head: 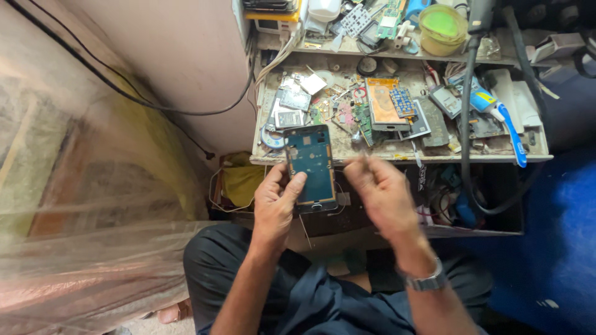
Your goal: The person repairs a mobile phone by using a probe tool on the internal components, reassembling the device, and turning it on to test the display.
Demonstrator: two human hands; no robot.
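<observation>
Currently left hand (275,201) grips an opened phone frame (312,167), fingers behind, thumb across its lower face, teal inner side held up toward the wearer, prob. so the inside can be viewed. Frame sits above the lap, overlapping the front edge of the counter (347,149). Right hand (380,192) is blurred just right of the frame, fingers curled w/ tips pinched; a thin tool may be there, cannot tell. Circuit boards (382,102), parts and a blue-handled tool (512,133) lie on the counter within reach
</observation>
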